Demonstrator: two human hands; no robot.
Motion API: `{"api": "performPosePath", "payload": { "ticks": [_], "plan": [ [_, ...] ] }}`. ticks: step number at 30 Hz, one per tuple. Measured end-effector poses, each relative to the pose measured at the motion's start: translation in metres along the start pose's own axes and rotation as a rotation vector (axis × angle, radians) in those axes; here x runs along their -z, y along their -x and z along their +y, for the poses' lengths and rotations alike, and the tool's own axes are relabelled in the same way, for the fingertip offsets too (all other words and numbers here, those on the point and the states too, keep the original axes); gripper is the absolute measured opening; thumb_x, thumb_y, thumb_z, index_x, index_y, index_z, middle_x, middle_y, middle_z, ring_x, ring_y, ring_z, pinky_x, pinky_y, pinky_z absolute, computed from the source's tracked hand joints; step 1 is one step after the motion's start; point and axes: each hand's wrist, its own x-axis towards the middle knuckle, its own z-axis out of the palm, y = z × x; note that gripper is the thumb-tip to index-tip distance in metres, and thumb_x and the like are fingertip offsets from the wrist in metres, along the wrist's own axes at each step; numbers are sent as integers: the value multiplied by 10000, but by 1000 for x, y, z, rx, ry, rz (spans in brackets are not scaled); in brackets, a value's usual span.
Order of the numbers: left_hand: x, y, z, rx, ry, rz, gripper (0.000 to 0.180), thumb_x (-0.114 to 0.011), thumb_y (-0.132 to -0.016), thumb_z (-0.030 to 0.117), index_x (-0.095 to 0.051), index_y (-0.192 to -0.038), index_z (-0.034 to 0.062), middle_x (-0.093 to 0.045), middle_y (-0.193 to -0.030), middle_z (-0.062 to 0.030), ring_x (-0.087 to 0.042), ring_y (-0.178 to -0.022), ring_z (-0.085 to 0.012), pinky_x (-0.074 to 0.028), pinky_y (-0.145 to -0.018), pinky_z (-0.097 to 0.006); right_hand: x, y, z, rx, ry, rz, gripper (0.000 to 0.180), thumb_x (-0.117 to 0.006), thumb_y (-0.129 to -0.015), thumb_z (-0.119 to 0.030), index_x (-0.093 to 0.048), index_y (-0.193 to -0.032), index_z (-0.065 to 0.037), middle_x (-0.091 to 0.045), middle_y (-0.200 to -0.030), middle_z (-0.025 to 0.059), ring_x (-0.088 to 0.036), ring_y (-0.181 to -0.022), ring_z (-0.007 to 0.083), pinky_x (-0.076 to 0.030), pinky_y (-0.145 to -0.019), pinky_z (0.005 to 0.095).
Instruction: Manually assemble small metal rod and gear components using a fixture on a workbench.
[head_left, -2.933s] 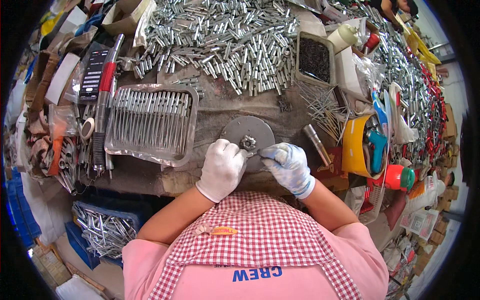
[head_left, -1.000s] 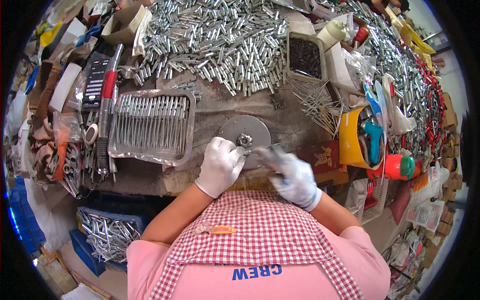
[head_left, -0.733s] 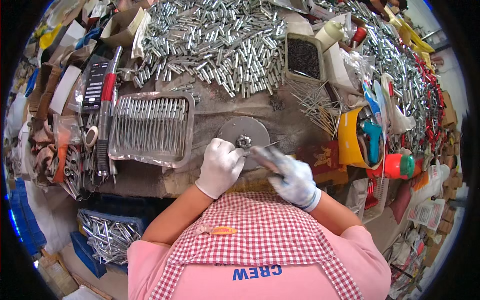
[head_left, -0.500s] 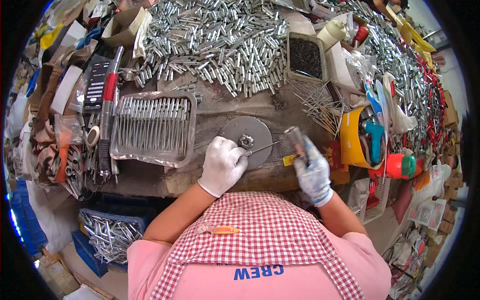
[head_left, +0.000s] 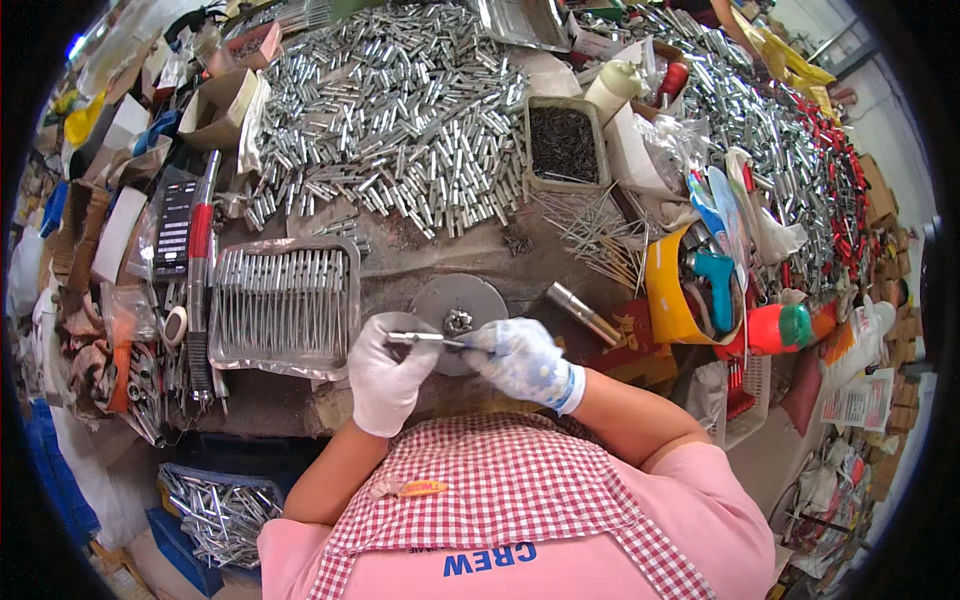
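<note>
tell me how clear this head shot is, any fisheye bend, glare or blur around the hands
Head view: strong fisheye, a black rim at the corners, bench edges bowing outward. Bright even light, with glare on the pile of metal sleeves and the foil tray. The left hand and right hand, in white gloves, look sharp, as does the thin metal pin between them; clutter near the rim is squeezed and soft.

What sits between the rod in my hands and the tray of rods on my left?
Nothing visible. The rod is held by both hands, and only bare bench lies between it and the tray.
</note>
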Motion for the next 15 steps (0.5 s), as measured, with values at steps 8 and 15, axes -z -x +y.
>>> {"api": "performPosePath", "payload": {
  "ticks": [8, 15],
  "plan": [
    [34, -10, 9, -192, -445, 142, 443, -463, -977, 4, -437, -1419, -11, -591, -1033, -56, -551, -883, -118, -472, -767, -245, 41, -50, -5, -25, 60, -231, 229, -675, -840, -282, -736, -981, -112, -691, -846, 160, -674, -764, 345, -542, -691, 428],
    [136, -42, 48, -126, -1030, 436, 363, -488, -960, 56, -557, -1297, -60, -652, -1173, -240, -629, -1083, -332, -459, -950, -375, 87, -102, 98, 143, 917, -30, 129, -683, -797, -225, -705, -806, -98, -645, -796, 95, -645, -774, 295, -534, -714, 404]
  ]
}}
